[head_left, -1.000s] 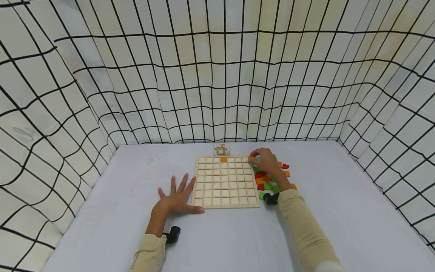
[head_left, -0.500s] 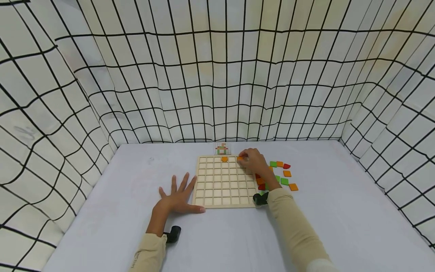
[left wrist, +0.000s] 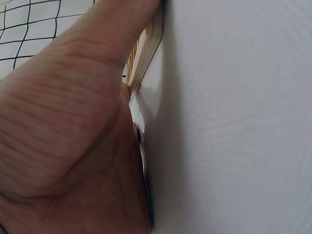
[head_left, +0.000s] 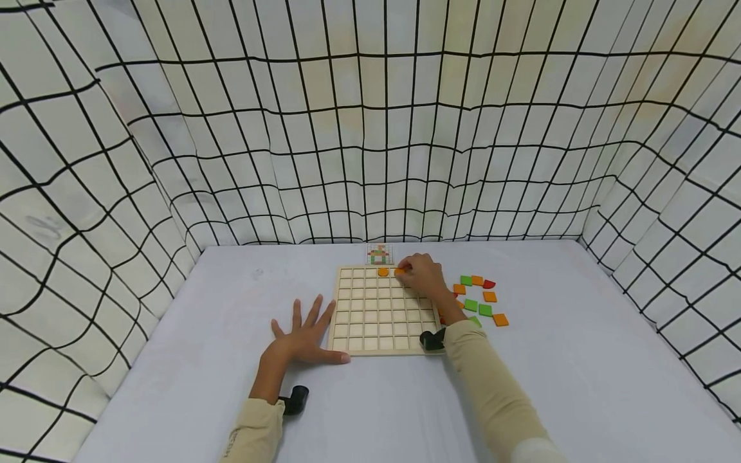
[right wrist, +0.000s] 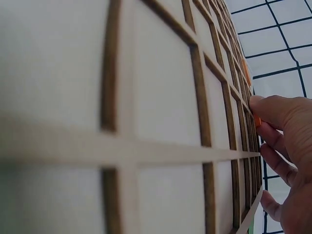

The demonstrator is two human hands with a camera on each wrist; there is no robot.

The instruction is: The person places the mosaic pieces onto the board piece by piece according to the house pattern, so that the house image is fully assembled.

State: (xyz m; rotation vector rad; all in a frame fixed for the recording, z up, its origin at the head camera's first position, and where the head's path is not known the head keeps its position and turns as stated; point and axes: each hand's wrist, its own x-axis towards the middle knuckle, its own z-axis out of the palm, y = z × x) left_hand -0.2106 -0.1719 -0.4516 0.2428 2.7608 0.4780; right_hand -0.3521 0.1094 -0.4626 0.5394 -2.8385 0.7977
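A light wooden grid board (head_left: 370,328) lies flat on the table. In its back row sits an orange round-looking tile (head_left: 383,272). Just right of that, my right hand (head_left: 424,278) pinches another orange tile (head_left: 399,271) between thumb and fingers, at the back row. The right wrist view also shows this orange tile (right wrist: 257,120) at the fingertips, low against the board; whether it is seated in a cell I cannot tell. My left hand (head_left: 301,341) rests with fingers spread at the board's left front corner, its index finger and thumb at the edge.
A small card (head_left: 379,254) with a coloured pattern on a grid lies behind the board. Right of the board are scattered loose tiles, among them a green tile (head_left: 485,310), an orange tile (head_left: 500,319) and a red tile (head_left: 489,283). Black netting (head_left: 370,148) surrounds the table.
My right hand has carried the orange tile leftward from the board's back right corner to beside the first orange tile. More loose tiles are uncovered on the right. The left hand has stayed put.
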